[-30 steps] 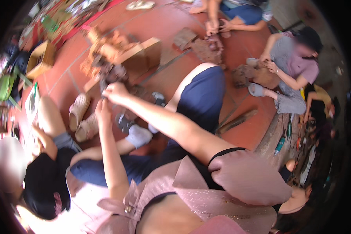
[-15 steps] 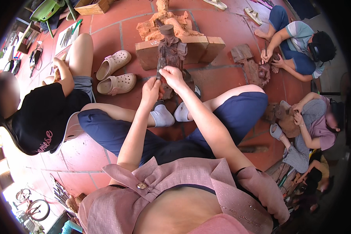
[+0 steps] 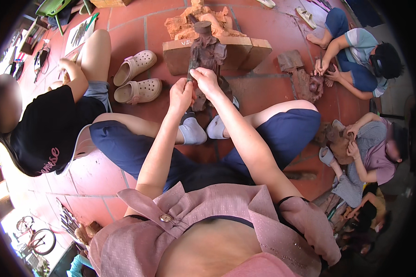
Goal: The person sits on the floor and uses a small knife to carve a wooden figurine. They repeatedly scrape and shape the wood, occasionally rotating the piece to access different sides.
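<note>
A seated person's left hand (image 3: 182,94) and right hand (image 3: 205,83) curl closed, apparently round a slim dark tool (image 3: 190,75), at a dark carved wooden statuette (image 3: 207,51) upright on the tiled floor (image 3: 259,90) near the feet. Seemingly detail shaping; the next stroke calls for steadiness.

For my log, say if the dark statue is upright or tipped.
Upright, apparently: the dark statue, hat topmost, overlaps the block behind.

Beige clogs (image 3: 142,91), bicycle (image 3: 33,239), possibly a green stool (image 3: 52,7)
</note>
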`<action>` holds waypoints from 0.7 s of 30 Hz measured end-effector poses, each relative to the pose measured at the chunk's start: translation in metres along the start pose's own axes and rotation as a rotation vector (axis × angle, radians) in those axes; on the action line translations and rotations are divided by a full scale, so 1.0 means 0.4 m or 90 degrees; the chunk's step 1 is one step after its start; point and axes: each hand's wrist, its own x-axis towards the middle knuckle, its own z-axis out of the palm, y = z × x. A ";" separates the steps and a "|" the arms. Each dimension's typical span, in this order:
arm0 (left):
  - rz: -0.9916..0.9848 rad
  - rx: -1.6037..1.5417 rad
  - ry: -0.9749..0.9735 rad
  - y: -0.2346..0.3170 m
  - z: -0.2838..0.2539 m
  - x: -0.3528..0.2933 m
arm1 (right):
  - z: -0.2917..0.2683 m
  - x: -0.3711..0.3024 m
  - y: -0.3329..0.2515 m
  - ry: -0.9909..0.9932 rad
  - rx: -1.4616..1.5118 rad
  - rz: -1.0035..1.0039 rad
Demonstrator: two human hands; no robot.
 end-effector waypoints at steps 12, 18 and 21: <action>0.035 0.065 0.024 0.001 0.019 0.029 | -0.017 0.013 -0.013 0.045 -0.096 -0.079; 0.067 0.046 0.052 0.008 0.027 -0.005 | -0.017 0.001 -0.003 0.010 -0.050 -0.081; 0.074 0.055 0.044 0.015 0.021 0.017 | -0.011 0.020 -0.030 0.014 0.035 -0.018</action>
